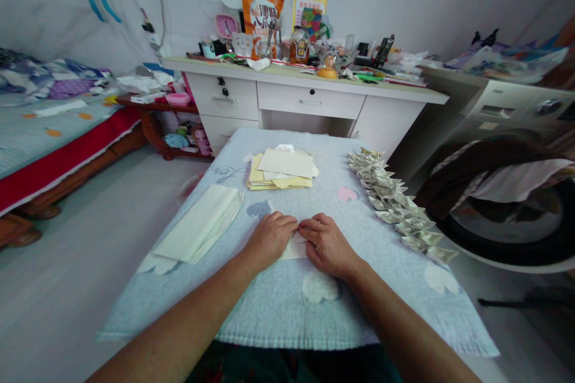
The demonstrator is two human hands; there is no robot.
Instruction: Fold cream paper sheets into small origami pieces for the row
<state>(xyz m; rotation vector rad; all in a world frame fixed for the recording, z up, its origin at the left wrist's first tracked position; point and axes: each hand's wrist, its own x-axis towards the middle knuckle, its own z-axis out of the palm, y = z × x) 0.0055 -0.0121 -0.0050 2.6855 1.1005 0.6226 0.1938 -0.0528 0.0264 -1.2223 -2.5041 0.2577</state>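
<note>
A small pale sheet of paper (293, 250) lies on the blue cloth in front of me, partly covered by my hands. My left hand (273, 236) is closed at its left and upper edge, fingers bent down onto it. From the other side my right hand (327, 242) grips the paper, its fingertips meeting those of the left. The fold under the fingers is hidden. Beyond the hands sits a stack of cream and yellow paper (283, 169). To the left is a folded bundle of pale paper (202, 221). Rows of pointed folded-paper pieces (395, 200) line the right side.
The cloth-covered table (251, 317) has its near edge at my lap. A white desk (314, 99) crowded with jars and packets stands behind it. On the right is a washing machine (503, 114) with its door open, and on the left a bed (54, 131).
</note>
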